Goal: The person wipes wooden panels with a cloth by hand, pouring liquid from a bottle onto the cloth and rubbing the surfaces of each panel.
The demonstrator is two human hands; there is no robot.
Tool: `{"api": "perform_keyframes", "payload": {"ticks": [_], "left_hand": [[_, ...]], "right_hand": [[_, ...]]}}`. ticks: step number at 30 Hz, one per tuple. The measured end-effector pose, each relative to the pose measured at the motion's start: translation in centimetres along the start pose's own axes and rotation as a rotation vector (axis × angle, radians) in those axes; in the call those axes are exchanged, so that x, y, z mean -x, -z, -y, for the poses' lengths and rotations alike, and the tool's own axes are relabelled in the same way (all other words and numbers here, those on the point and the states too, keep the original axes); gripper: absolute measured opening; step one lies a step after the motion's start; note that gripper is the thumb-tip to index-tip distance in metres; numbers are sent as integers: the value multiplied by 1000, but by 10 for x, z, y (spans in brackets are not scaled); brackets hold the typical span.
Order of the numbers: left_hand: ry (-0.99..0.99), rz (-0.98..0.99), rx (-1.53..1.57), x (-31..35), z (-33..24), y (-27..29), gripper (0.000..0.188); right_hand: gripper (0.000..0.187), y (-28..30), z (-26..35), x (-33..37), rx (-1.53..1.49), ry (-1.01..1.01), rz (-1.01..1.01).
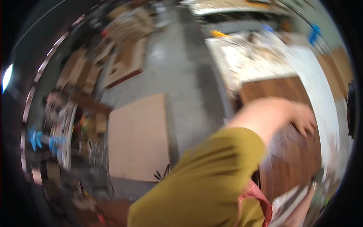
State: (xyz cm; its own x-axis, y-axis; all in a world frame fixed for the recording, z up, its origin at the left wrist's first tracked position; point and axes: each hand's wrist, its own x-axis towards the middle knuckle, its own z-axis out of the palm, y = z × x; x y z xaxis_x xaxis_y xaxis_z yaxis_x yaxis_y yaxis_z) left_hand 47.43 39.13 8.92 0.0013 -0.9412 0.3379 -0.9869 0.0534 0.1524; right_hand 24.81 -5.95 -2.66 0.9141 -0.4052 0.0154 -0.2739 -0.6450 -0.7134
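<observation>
A: What filled the workshop?
B: A grey floor (179, 94) ran past a white surface (327, 109), where a brown wooden board (289, 162) lay at the person's right. A tan panel (138, 140) lay well apart at left.
A: And the person?
B: An olive sleeve (200, 181) crossed the view; the right forearm (304, 206) showed at lower right, its grip indistinct.
A: The left hand (302, 118)?
B: Over the board, near its right edge, fingers bent; blur left its grip, open or closed, impossible to tell.

Motion blur, black rim, bright light (7, 78) far left.
</observation>
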Motion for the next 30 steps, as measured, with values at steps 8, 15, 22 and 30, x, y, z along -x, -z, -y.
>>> {"api": "perform_keyframes", "payload": {"ticks": [8, 15, 22, 30], "left_hand": [[134, 77, -208, 26, -6, 30, 47], [60, 117, -99, 6, -3, 29, 46], [266, 49, -156, 20, 73, 41, 45], [348, 76, -32, 23, 80, 35, 42]], "right_hand": [[19, -23, 170, 84, -186, -275, 34], [19, 17, 192, 157, 52, -435, -357], [17, -70, 336, 100, 16, -123, -493], [17, -108, 325, 71, 820, -6, -458]]}}
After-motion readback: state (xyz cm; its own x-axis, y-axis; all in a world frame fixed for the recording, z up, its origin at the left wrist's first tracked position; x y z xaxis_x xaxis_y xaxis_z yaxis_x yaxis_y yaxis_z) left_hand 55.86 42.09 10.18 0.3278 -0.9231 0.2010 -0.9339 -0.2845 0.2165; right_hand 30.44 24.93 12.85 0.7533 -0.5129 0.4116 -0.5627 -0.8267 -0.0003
